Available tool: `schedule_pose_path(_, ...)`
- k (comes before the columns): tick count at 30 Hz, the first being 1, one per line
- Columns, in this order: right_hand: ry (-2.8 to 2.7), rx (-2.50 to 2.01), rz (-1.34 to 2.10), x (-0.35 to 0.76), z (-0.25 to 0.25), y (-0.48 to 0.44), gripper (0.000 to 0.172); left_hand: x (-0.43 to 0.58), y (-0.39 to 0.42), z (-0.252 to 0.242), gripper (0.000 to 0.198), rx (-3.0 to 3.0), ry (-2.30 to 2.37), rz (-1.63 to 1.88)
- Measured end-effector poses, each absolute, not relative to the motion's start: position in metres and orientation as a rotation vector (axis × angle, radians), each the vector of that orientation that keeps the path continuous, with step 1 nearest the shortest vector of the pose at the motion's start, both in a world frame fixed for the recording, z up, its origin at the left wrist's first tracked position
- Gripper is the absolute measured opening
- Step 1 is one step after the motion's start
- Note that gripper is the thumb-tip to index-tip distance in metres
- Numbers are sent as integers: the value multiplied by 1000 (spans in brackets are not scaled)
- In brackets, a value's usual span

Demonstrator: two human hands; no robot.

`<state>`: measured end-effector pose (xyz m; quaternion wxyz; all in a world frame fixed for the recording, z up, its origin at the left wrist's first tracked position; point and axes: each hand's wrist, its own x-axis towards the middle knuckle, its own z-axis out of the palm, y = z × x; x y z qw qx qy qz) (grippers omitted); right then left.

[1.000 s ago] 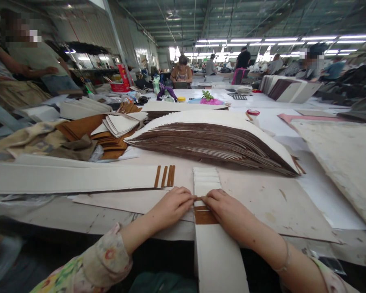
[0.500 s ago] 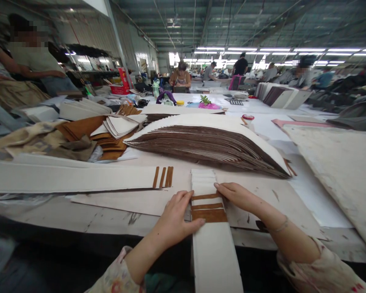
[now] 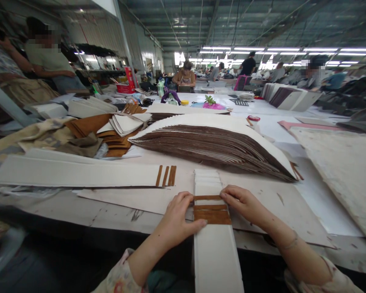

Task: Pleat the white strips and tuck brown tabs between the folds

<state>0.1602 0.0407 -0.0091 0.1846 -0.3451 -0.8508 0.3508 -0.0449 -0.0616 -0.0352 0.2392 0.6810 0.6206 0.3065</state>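
Note:
A long white strip runs away from me over the table's front edge, with overlapped white ends at its far end. Across it lie brown bands: a thin one farthest away, and others close together nearer me. My left hand grips the strip's left edge, thumb over the brown bands and fingers at the thin band's left end. At the right end of that thin band, my right hand pinches with thumb and fingertips.
Behind my hands lies a tall bowed stack of brown-edged white sheets. More white strips with brown bands lie left. Brown pieces are farther left. A large pale sheet is at right. People work beyond.
The middle brown band now sits close against the wide one nearer me. My right hand has curled its fingers and closed on the thin band's end. The view has shifted slightly left.

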Motion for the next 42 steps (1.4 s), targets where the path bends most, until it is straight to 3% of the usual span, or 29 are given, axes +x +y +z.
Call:
schedule_pose_path(9, -2699, -840, 855, 134, 4, 47, 28, -42, -64, -36, 33, 1802, 1681, 937)
schedule_pose_path(19, -2767, -767, 863, 104, 12, 42, 26, -42, -65, -38, 30, 1792, 1669, 979)
schedule_pose_path(24, -2683, -838, 1037, 109, 12, 52, 41, -43, -65, -36, 26, 1774, 1647, 975)
schedule_pose_path(28, -2361, -996, 1463, 136, 12, 52, 46, -44, -65, -39, 26, 1763, 1604, 1041)
schedule_pose_path(34, -2168, -532, 2111, 147, 5, 27, 57, -47, -70, -45, 27, 1705, 1511, 1197)
schedule_pose_path(39, -2231, -613, 1979, 140, 0, 12, 55, -47, -76, -42, 28, 1675, 1438, 1244)
schedule_pose_path(42, -2193, -682, 1832, 142, -5, 7, 52, -41, -84, -36, 44, 1724, 1378, 1152)
